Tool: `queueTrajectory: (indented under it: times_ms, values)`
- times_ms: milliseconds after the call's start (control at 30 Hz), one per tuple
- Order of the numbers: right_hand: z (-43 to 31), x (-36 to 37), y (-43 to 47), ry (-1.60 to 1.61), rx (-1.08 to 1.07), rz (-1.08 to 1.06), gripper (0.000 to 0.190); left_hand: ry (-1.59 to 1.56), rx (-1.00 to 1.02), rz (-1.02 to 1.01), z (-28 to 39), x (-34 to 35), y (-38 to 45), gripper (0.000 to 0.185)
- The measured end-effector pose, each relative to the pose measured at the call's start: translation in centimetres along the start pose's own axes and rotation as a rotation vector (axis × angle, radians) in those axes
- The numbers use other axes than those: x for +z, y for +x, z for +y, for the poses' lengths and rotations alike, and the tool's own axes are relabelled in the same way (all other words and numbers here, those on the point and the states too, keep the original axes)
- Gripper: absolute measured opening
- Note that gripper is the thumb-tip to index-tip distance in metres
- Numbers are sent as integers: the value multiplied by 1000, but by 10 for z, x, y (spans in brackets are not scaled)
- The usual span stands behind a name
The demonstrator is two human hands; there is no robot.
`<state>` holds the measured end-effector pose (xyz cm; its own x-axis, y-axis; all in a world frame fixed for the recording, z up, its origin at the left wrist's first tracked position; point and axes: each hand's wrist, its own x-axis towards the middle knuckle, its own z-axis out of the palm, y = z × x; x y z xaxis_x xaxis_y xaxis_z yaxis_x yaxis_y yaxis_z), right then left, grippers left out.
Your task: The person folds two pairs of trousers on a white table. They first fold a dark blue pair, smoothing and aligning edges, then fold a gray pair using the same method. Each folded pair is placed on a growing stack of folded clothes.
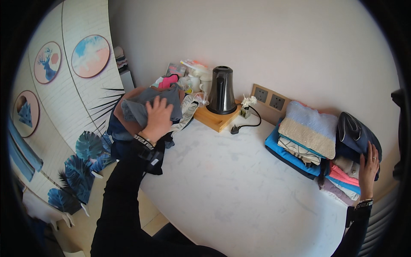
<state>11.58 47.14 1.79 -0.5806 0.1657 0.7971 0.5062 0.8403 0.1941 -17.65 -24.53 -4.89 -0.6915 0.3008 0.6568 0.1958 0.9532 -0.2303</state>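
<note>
My left hand [159, 119], slightly blurred, lies palm down with fingers spread over a grey garment [136, 106] on a loose heap of clothes. In that heap are a brownish-pink cloth [126, 95] and a whitish piece with lettering [188, 110]. At the right, my right hand [370, 168] rests flat against a navy folded garment [352, 136] on top of a pile, thumb apart from the fingers. Beneath it are a coral folded piece [343, 175] and a mauve one [335, 192]. Beside that pile, a blue-and-beige knit [308, 131] tops another folded stack.
A white marbled table [231, 180] carries it all. Against the wall, a steel kettle [226, 93] stands on a wooden block [213, 119], its plug [235, 129] lying near a small flower vase [245, 111]. Wall sockets [269, 97] and a patterned folding screen [80, 106] border the area.
</note>
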Motion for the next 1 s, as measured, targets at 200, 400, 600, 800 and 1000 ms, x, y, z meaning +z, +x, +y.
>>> queueTrajectory:
  times_ms: [200, 400, 600, 800, 1000]
  values:
    - [-40, -32, -33, 76, -50, 97, 54, -90, -36, 7, -36, 4, 6, 19]
    - [-102, -92, -87, 410, 4, -58, 47, -935, 93, -70, 51, -22, 9, 11]
    - [-168, -131, -124, 779, -160, -324, 56, -1652, 266, -597, 212, -102, -33, 11]
    - [-193, -144, -133, 1217, -257, -531, 64, -1945, 421, -1071, 298, -159, -65, 13]
    - [-185, -129, -147, 1233, -182, -756, 56, -1696, 767, -698, 321, -157, -78, 21]
